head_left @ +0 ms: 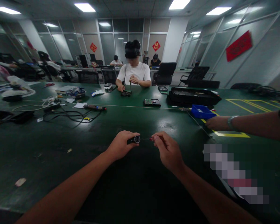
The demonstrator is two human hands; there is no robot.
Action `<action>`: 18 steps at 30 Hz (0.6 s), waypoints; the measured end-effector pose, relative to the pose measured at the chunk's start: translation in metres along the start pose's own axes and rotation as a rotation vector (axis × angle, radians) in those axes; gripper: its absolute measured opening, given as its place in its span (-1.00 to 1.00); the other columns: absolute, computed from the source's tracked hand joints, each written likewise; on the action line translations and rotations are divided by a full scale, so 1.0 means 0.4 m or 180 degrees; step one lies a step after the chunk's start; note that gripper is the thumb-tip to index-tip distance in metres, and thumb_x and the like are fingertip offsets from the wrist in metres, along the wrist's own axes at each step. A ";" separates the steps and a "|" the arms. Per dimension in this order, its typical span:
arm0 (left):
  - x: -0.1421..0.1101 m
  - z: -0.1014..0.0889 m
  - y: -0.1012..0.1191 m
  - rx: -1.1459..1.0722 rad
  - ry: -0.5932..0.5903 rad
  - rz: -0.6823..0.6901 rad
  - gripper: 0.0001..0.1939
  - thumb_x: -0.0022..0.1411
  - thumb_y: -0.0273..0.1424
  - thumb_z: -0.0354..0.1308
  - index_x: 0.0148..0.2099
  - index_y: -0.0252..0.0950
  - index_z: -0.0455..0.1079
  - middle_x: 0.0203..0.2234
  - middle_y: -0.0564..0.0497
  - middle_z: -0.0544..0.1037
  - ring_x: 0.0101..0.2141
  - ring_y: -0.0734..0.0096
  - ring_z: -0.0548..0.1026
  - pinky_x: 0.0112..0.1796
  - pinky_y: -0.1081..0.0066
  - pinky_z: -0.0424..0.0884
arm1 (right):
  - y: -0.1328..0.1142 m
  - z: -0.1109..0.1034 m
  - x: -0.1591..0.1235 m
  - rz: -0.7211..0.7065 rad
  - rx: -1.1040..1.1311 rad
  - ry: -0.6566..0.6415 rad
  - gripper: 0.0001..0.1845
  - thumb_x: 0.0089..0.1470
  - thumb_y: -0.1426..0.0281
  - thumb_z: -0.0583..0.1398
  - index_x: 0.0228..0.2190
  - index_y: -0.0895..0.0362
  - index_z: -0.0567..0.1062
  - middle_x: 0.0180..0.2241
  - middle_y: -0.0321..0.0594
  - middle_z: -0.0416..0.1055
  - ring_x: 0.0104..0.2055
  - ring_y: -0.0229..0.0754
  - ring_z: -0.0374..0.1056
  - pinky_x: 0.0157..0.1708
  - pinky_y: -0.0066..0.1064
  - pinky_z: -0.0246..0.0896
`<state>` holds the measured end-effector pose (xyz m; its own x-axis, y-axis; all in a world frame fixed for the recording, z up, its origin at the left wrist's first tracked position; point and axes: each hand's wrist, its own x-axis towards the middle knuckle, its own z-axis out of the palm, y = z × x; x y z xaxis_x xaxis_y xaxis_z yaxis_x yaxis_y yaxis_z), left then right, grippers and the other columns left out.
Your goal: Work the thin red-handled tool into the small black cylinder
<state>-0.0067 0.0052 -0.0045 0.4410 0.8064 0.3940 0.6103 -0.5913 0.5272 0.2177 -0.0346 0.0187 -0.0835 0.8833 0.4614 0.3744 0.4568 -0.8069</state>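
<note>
My left hand [121,144] grips a small dark round part with a silvery rim [137,139] between thumb and fingers, its ringed face turned up toward me. In my right hand [166,149] is a thin screwdriver [145,139], its handle, red at the front, mostly hidden by the fingers. The metal shaft points left, and its tip meets the right edge of the round part; whether it sits in a screw is too small to tell. Both hands are just above the green table [135,121].
Across the table a person in a white shirt [140,73] works on a hard drive [126,93]. Another hard drive [152,102] lies nearer. From the right, another person's hand [213,123] reaches to a blue bin [202,112]. Cables [70,116] lie left; a black tray [193,97] stands behind.
</note>
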 end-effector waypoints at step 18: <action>0.004 0.007 -0.004 0.0003 0.0049 0.0034 -0.58 0.23 -0.39 0.32 0.14 -0.13 0.44 -0.07 0.02 0.60 -0.06 0.23 0.49 -0.01 0.20 0.35 | 0.033 0.015 0.019 0.0737 0.1047 0.0795 -0.71 0.26 0.13 0.13 -0.26 0.09 0.47 -0.36 -0.24 0.48 -0.35 -0.17 0.46 -0.26 -0.25 0.40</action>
<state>-0.0051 0.0073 -0.0067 0.4373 0.7998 0.4111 0.6061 -0.5999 0.5222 0.2164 -0.0210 0.0093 0.2073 0.9319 0.2977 0.0410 0.2957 -0.9544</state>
